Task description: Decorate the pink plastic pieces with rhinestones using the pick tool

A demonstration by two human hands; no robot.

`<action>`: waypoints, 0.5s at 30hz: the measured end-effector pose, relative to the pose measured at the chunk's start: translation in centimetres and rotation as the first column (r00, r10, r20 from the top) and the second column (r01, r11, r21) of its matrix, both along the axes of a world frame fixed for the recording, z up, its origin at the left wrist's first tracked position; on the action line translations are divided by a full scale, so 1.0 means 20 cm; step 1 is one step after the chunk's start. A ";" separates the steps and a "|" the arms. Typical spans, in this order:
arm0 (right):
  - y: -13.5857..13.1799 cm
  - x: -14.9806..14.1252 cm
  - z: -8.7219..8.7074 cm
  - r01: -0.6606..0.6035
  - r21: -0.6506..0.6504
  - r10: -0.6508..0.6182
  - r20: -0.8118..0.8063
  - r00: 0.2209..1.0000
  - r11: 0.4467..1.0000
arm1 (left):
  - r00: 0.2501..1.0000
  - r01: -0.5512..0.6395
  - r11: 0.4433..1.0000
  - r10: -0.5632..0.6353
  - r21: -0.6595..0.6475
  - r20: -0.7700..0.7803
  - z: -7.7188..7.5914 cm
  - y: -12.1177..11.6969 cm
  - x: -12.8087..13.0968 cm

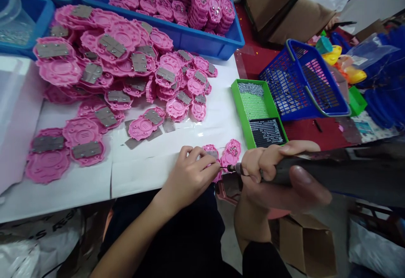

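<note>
My left hand has its fingers curled over a pink plastic casing at the table's front edge, and covers much of it. In my right hand is a dark electric screwdriver, held level. Its thin bit points left and reaches the casing beside my left fingertips; the exact contact is hidden. A second pink piece with small metal parts lies just behind the bit. Close by, a green tray holds loose screws and a black screw plate with screws in rows.
Pink casings with grey metal plates are heaped on the white table. Blue bins of pink parts stand behind. Loose metal plates lie in front. At right are a blue basket and cardboard. A co-worker's hand shows far right.
</note>
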State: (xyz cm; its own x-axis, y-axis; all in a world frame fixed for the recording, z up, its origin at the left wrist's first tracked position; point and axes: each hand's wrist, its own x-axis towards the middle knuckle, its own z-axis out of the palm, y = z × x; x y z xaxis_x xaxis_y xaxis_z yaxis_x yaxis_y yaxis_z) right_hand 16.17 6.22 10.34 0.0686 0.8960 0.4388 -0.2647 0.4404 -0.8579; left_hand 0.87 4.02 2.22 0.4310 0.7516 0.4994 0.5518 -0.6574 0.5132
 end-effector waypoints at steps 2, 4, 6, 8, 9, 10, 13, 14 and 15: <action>-0.01 0.00 0.00 0.022 -0.006 -0.022 0.022 1.000 1.000 | 1.000 -0.011 1.000 0.011 0.019 0.005 0.00 0.00 0.00; -0.02 -0.01 0.00 0.047 0.001 -0.047 0.044 0.998 0.999 | 1.000 -0.020 0.999 0.019 0.032 0.017 0.00 0.00 0.00; -0.02 -0.02 -0.02 0.074 0.000 -0.074 0.053 0.996 0.997 | 0.999 -0.032 0.999 0.031 0.027 0.037 0.00 0.00 0.00; 0.00 -0.03 -0.03 0.103 -0.012 -0.102 0.051 0.993 0.995 | 0.996 -0.069 0.998 0.068 0.016 0.050 -0.01 0.00 0.00; 0.01 -0.03 -0.04 0.117 -0.013 -0.116 0.049 0.992 0.993 | 0.994 -0.097 0.995 0.096 0.013 0.043 -0.01 0.00 0.01; 0.02 -0.03 -0.05 0.128 -0.015 -0.127 0.050 0.991 0.992 | 0.992 -0.127 0.992 0.127 0.013 0.024 -0.01 0.00 0.01; 0.07 -0.02 -0.08 0.160 -0.028 -0.158 0.063 0.985 0.987 | 0.983 -0.172 0.985 0.173 0.026 -0.055 -0.03 0.00 0.02; 0.08 -0.02 -0.09 0.163 -0.034 -0.160 0.073 0.984 0.986 | 0.982 -0.174 0.984 0.175 0.026 -0.070 -0.03 0.00 0.03; 0.09 -0.01 -0.09 0.163 -0.039 -0.159 0.083 0.984 0.986 | 0.982 -0.170 0.985 0.171 0.020 -0.081 -0.03 0.00 0.03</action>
